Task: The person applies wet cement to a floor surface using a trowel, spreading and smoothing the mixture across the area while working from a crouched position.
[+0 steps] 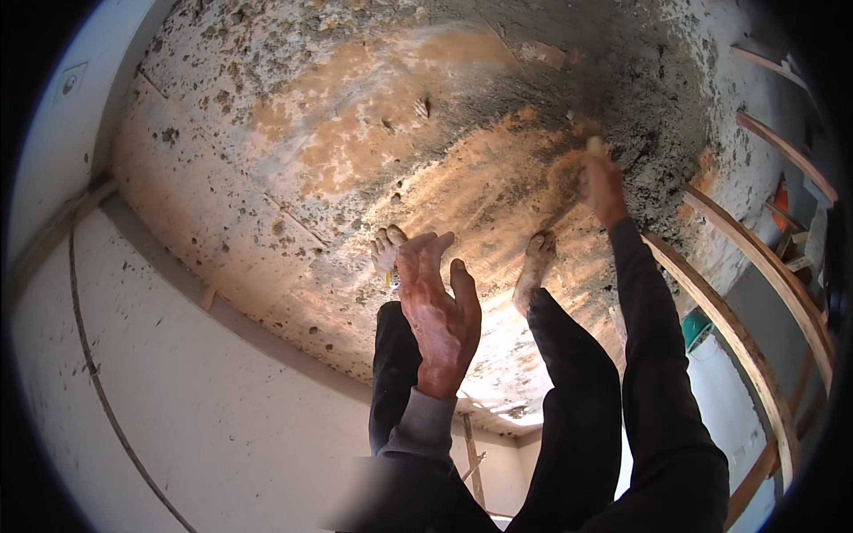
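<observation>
My right hand (603, 188) is closed around a tool whose pale rounded handle end (594, 144) sticks out above the fist. The rest of that tool is blurred or hidden, so I cannot tell its kind. It is close over an orange-brown sandy patch (498, 182) marked with streaks, beside grey wet-looking mortar (641, 107). My left hand (440, 311) is raised in front of me, fingers apart, holding nothing. Beyond it my bare left foot (387, 249) stands on the dirty floor, and my bare right foot (534, 264) is nearer the right hand.
Several long wooden boards (755, 244) run along the right side. A green container (696, 329) shows behind them. Small dark lumps (169, 135) are scattered over the floor at the left. A pale wall (178, 373) with a dark cable (84, 346) is at the lower left.
</observation>
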`<move>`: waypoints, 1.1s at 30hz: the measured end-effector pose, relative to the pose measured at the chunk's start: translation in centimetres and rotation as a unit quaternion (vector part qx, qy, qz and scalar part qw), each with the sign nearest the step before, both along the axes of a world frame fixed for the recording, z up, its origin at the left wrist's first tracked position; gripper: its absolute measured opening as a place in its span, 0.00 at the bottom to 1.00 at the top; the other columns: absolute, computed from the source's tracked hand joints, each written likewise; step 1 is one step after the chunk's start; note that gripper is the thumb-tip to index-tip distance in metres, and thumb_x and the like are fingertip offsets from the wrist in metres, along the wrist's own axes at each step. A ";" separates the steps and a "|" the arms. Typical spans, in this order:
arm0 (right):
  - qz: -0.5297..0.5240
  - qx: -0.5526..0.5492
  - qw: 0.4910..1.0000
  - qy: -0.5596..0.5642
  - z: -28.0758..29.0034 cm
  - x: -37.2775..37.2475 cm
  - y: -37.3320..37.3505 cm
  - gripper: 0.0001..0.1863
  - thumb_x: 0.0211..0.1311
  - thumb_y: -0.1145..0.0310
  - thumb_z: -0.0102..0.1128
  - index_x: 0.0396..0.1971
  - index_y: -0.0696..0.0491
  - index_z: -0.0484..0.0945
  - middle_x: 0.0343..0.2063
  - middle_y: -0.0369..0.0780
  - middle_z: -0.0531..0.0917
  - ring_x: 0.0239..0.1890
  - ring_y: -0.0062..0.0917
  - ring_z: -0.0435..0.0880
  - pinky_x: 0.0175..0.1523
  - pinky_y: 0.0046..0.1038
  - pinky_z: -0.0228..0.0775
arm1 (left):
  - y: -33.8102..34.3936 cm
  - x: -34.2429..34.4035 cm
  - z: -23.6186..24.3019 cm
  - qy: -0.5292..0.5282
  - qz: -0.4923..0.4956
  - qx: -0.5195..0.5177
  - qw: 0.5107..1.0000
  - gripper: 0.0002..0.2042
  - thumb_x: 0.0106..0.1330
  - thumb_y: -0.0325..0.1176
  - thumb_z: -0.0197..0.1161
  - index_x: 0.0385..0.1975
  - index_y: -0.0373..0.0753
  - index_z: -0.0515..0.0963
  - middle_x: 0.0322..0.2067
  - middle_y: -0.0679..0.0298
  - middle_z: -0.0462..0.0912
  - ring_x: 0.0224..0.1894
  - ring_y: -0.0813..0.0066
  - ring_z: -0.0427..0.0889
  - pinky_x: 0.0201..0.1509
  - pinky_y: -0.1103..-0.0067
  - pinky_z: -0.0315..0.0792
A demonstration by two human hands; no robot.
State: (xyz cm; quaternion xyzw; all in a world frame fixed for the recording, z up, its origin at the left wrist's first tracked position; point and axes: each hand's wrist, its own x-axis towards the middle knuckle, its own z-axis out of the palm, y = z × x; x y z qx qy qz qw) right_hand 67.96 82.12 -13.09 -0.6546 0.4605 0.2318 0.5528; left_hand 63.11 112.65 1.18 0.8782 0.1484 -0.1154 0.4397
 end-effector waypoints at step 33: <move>-0.076 0.043 0.995 0.046 1.4 -12.4 3.8 0.05 0.59 0.67 0.55 0.28 0.50 0.71 0.12 0.31 0.68 0.09 0.17 0.66 0.13 0.25 0.55 | -0.6 -0.7 -0.8 0.001 -0.023 -0.031 0.999 0.13 0.56 0.22 0.57 0.43 0.34 0.74 0.40 0.50 0.74 0.44 0.51 0.75 0.48 0.63 0.69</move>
